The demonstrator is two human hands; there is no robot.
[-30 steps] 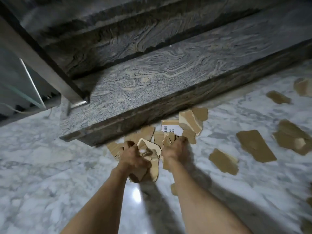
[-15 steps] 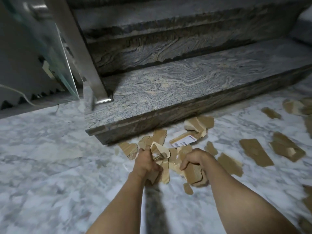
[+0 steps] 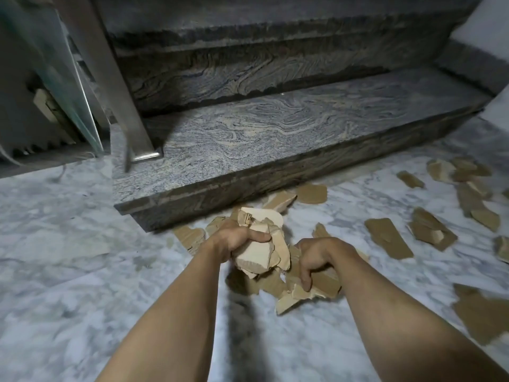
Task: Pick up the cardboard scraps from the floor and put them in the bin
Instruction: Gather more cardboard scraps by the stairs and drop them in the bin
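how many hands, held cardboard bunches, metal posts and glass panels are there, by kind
hands: 2 (left hand, right hand)
cardboard bunches held: 2 (left bunch, right bunch)
metal post: 1
glass panel: 1
total: 6

There is a single view, worn on the person's head, looking forward and steeply down over both bare forearms, which enter from the bottom edge and meet near the frame's middle. It sits close above the marble floor [image 3: 82, 271], with the left hand [image 3: 237, 239] and right hand [image 3: 316, 255] filling the centre. Beyond the fingers [image 3: 260, 238] the wide lens takes in the lowest stair step [image 3: 275, 139], and cardboard scraps [image 3: 388, 237] lie right of them.
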